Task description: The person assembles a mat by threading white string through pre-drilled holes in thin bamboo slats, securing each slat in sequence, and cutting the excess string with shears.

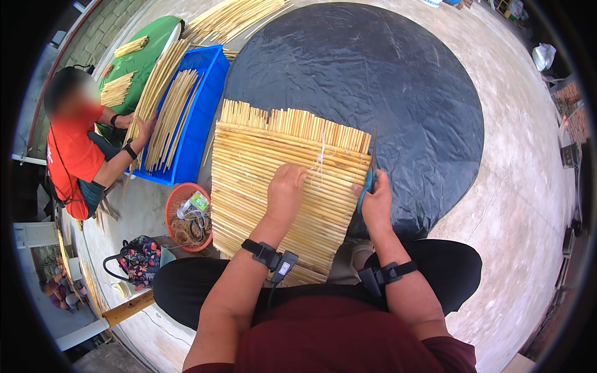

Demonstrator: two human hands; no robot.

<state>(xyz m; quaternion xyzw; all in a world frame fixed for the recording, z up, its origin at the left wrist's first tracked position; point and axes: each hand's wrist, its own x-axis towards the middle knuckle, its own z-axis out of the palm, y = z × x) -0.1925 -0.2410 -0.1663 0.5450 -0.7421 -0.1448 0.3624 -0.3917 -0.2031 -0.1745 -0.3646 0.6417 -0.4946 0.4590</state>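
Note:
A mat of straw-coloured reed stalks, laid side by side, slopes across my lap and the ground ahead. White string is knotted near its upper right, with loose ends trailing over the stalks. My left hand is above the mat, thumb and fingers pinched together at the loose string. At the mat's right edge, my right hand is closed around the blue handles of a pair of scissors. Their dark blades point away from me beside the stalk ends.
Black plastic sheeting lies beyond the mat. At left, a person in red holds stalks over a blue crate. An orange basket with twine and a floral bag sit nearby. More stalks lie at the back.

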